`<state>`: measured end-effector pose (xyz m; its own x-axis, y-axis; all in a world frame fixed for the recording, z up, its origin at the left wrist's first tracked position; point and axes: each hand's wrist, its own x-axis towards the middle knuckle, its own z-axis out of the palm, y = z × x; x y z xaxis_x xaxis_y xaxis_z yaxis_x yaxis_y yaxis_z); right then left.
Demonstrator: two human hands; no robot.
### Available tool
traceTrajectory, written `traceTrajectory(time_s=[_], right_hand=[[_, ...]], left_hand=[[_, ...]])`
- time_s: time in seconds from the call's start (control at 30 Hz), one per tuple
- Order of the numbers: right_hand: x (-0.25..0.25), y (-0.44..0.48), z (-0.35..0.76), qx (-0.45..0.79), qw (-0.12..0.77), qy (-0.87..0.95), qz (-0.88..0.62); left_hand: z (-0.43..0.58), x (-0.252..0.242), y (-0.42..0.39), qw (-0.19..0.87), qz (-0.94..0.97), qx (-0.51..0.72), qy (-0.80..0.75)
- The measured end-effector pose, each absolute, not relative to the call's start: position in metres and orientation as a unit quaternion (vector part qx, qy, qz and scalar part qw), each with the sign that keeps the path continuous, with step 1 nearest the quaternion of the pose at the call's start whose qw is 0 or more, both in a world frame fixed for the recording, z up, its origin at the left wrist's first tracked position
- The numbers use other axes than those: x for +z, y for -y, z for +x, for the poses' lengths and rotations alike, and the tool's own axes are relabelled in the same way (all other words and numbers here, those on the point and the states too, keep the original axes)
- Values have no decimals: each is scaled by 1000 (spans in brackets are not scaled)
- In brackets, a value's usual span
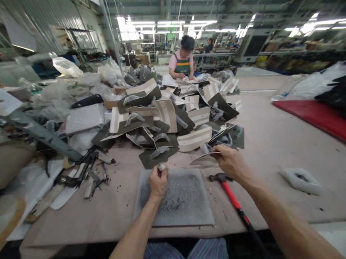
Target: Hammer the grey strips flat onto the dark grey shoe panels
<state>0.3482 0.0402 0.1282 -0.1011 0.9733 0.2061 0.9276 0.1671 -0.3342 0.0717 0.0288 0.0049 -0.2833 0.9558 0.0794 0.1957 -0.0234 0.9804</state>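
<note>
My left hand (pixel 158 181) is closed around a small whitish piece (pixel 161 167) whose kind I cannot make out. It hovers over the upper left of a grey board (pixel 191 206), whose surface is worn and dark-flecked. Further right, my right hand (pixel 229 160) pinches the edge of a thin, flat panel (pixel 205 157), blurred and seen nearly edge-on. A claw hammer (pixel 233 198) with a red and black handle lies just below that hand, beside the board. Beyond both hands rises a heap of dark and cream panels (pixel 194 139), many with plastic-wrapped handles.
Punches and other metal tools (pixel 91 172) lie to the left, near plastic-wrapped bundles (pixel 85 118). A roll of clear wrap (pixel 301 180) rests on the right of the table (pixel 266 140). A red sheet (pixel 320 118) is at far right. Behind the heap a person (pixel 182 61) works.
</note>
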Motion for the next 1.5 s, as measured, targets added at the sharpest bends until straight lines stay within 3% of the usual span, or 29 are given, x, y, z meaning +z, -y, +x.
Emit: traceTrajectory(time_s=[0.07, 0.13, 0.27, 0.37, 0.47, 0.6, 0.77, 1.03, 1.3, 1.5], right_hand=[[125, -4, 321, 94, 371, 743, -549], [104, 34, 288, 141, 456, 745, -466], [37, 86, 234, 217, 378, 778, -454], [10, 99, 222, 225, 263, 802, -488], [14, 97, 226, 243, 199, 812, -493], [28, 92, 234, 263, 168, 819, -481], [29, 104, 234, 245, 156, 814, -503], [6, 109, 332, 41, 297, 638, -709], [-13, 133, 388, 55, 41, 573, -817], [-11, 130, 383, 139, 24, 575, -806]], left_hand=[[71, 4, -32, 381, 432, 566, -590], [66, 5, -35, 396, 351, 618, -581], [35, 12, -32, 337, 249, 670, -613], [8, 20, -24, 251, 360, 608, -662], [4, 25, -18, 284, 472, 547, -630], [27, 23, -24, 401, 529, 512, -545], [40, 17, -32, 421, 555, 490, -524], [40, 17, -32, 415, 567, 466, -538], [43, 20, -37, 381, 587, 453, -551], [42, 19, -44, 373, 594, 443, -559]])
